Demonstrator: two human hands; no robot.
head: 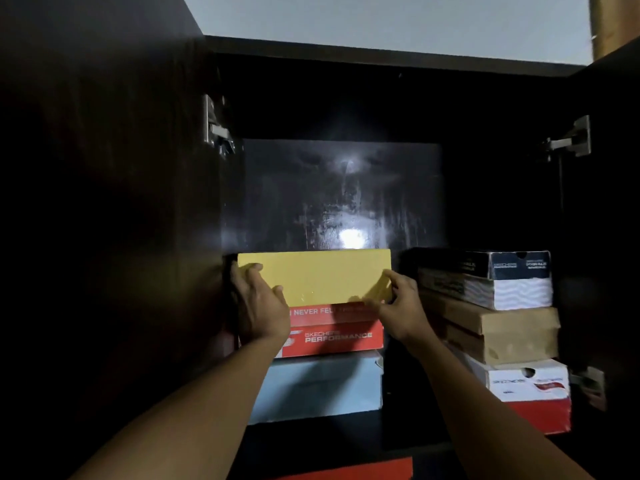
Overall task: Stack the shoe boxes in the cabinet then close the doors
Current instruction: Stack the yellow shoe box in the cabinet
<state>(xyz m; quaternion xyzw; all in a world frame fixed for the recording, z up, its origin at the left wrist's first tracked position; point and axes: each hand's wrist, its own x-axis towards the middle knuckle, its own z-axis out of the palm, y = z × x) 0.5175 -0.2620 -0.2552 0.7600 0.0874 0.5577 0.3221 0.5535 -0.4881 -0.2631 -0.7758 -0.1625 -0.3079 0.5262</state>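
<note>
A yellow shoe box (313, 277) sits on top of the left stack inside the dark cabinet (346, 57). Under it lie a red Skechers box (337, 336) and a pale blue box (322, 389). My left hand (258, 301) grips the yellow box's left end, fingers over its front. My right hand (400, 301) holds its right end. A second stack stands to the right: a black-and-white box (512, 278) on top, a brown box (502, 330) in the middle, a white-and-red box (533, 393) at the bottom.
Both cabinet doors stand open, the left door (104, 202) wide and dark, the right door (609, 237) at the frame edge. Metal hinges (216, 128) show on both sides. Something red (363, 471) lies below the shelf edge.
</note>
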